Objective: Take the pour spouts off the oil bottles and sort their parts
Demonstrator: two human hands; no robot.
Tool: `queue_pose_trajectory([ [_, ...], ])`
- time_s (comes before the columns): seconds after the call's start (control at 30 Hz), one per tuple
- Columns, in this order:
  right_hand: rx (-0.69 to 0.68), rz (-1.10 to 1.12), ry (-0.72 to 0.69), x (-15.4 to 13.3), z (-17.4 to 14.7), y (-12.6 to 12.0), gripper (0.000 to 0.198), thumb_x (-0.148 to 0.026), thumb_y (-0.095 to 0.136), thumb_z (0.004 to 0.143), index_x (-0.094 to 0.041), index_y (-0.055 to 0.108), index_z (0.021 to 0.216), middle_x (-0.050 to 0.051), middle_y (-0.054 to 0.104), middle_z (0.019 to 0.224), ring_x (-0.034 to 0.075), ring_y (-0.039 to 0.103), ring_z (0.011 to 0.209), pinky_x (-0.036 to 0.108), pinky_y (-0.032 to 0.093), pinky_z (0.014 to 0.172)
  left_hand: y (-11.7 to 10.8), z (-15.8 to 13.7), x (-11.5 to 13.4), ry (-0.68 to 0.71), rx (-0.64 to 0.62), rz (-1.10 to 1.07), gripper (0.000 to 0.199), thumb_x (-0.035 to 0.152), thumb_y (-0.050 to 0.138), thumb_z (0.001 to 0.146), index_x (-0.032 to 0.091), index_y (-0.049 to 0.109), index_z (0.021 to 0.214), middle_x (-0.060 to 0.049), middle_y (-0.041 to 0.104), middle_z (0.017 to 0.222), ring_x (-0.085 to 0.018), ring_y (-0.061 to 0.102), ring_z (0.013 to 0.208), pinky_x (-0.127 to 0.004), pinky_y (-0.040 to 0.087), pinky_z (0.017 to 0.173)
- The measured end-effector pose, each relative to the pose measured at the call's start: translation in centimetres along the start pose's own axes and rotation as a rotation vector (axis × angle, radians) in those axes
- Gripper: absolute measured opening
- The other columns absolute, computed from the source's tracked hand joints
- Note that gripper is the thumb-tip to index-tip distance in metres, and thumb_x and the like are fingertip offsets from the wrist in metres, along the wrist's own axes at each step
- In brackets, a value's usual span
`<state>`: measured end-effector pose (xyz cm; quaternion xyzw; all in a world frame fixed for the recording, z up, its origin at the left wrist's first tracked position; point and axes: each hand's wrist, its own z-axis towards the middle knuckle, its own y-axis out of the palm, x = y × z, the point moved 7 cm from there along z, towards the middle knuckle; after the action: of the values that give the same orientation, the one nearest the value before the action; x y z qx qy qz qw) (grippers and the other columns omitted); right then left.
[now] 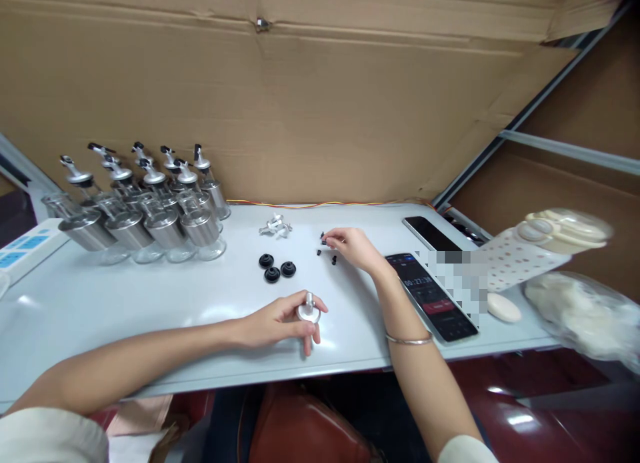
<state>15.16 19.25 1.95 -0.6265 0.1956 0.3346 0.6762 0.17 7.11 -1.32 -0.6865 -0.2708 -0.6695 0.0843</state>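
Note:
My left hand point(283, 321) is closed around a silver pourer spout point(309, 311) above the front part of the table, its tube pointing up. Farther back, the fingertips of my right hand point(354, 247) are pinched together at a small black piece point(324, 242). More of these little black pieces point(334, 260) lie scattered by those fingers. Between my left hand and the back of the table sit three round black stoppers point(273, 274). Behind the stoppers is a small pile of loose silver spouts point(276, 227).
Several glass-and-steel bottles point(165, 227), many topped with pourers, crowd the left beside a white power strip point(35, 246). On the right lie a lit phone point(435, 299), a dark phone point(433, 234), a dotted tumbler point(525, 256), a white oval object point(503, 307) and a plastic bag point(585, 316). Cardboard point(300, 116) stands behind.

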Motion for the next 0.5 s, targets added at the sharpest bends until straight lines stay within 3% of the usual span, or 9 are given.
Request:
queue_pose_trajectory([
  [0.23, -0.010, -0.191, -0.048, 0.0, -0.1, -0.3, 0.013, -0.009, 0.056, 0.076, -0.014, 0.069, 0.080, 0.008, 0.069, 0.084, 0.016, 0.061, 0.075, 0.025, 0.044, 0.074, -0.1, 0.0, 0.0, 0.010, -0.002, -0.001, 0.040, 0.045, 0.061, 0.082, 0.018, 0.045, 0.106, -0.003, 0.061, 0.082, -0.012, 0.062, 0.063, -0.028, 0.044, 0.068],
  [0.5, -0.109, -0.234, 0.029, 1.3, -0.2, 0.6, 0.018, -0.007, 0.056, 0.075, -0.015, 0.072, 0.080, 0.006, 0.071, 0.074, 0.016, 0.064, 0.070, 0.023, 0.046, 0.069, -0.1, 0.0, -0.1, 0.008, 0.000, 0.015, 0.039, 0.045, 0.060, 0.082, 0.018, 0.045, 0.107, -0.003, 0.062, 0.081, -0.012, 0.062, 0.063, -0.029, 0.044, 0.068],
])
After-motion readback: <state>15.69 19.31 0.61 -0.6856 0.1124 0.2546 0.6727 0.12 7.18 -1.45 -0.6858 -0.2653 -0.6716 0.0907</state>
